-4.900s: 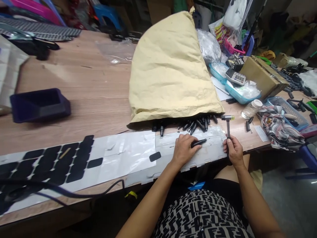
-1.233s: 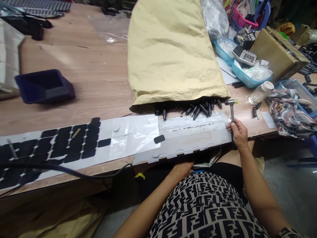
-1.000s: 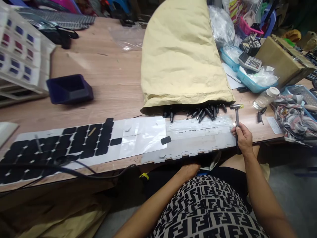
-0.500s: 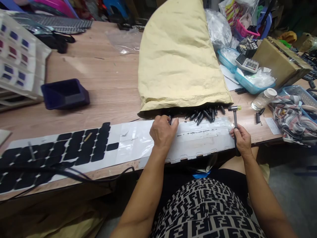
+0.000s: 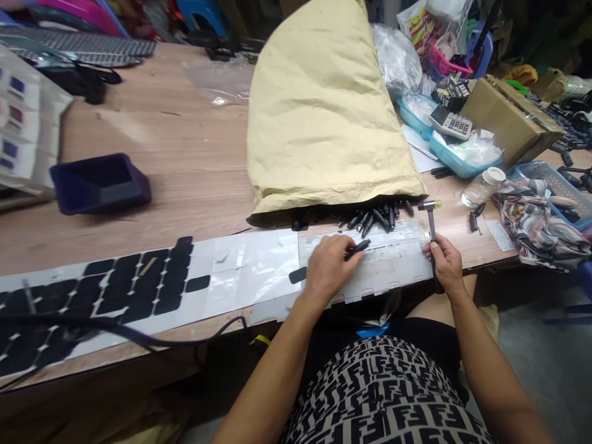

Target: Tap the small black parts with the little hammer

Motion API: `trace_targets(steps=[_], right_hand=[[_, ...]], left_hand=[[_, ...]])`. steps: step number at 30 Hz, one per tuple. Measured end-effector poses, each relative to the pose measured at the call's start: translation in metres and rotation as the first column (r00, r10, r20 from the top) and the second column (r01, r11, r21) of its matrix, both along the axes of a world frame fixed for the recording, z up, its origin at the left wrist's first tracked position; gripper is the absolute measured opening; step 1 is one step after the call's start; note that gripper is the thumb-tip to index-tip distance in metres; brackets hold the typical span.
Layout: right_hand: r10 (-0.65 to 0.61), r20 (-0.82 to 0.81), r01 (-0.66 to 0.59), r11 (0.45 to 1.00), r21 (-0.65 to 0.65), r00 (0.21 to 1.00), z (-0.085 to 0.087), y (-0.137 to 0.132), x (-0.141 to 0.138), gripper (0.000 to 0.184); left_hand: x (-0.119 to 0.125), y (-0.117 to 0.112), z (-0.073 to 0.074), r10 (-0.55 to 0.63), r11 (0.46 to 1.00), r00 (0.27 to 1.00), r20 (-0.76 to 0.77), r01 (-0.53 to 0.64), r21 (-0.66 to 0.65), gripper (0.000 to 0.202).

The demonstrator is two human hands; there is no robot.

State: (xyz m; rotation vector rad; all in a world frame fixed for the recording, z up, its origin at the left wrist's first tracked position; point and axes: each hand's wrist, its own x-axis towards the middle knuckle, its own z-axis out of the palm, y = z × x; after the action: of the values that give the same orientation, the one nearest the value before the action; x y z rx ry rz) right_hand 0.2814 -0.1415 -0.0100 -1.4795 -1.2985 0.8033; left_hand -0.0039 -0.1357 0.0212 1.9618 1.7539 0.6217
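Observation:
My left hand is closed on a small black cylindrical part, held low over a pale cardboard strip at the table's front edge. In my right hand is a small hammer, its handle gripped and its head pointing up and away from me, with a yellowish face on the right. More black cylindrical parts lie in a pile beyond the strip, at the dark mouth of a large yellow paper sack. A black rounded piece lies just left of my left hand.
Black flat pieces lie on white sheeting at the left, with a dark cable across them. A navy bin stands behind. To the right are a clear jar, blue baskets, a calculator, a cardboard box and bundled cloth.
My left hand has moved from the sack's mouth toward me and to the right, bringing out a black cylindrical part. The hammer stays in my right hand; the view has shifted slightly.

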Motion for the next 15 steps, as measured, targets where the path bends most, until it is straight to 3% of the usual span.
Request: trace_targets(steps=[3, 7, 15], right_hand=[[-0.005, -0.007, 0.005, 1.0, 0.011, 1.0, 0.001, -0.001, 0.0, 0.035], [-0.007, 0.014, 0.006, 0.998, 0.059, 1.0, 0.004, -0.017, -0.004, 0.036], [0.273, 0.231, -0.274, 0.961, -0.03, 0.934, 0.022, -0.064, -0.035, 0.038]], left_hand=[[0.021, 0.008, -0.017, -0.155, 0.987, 0.988, -0.003, 0.155, 0.04, 0.011], [0.027, 0.018, -0.037, -0.125, 0.991, 0.99, 0.068, 0.121, 0.049, 0.012], [0.024, 0.019, -0.039, -0.125, 0.992, 0.983, 0.133, 0.122, 0.035, 0.012]])
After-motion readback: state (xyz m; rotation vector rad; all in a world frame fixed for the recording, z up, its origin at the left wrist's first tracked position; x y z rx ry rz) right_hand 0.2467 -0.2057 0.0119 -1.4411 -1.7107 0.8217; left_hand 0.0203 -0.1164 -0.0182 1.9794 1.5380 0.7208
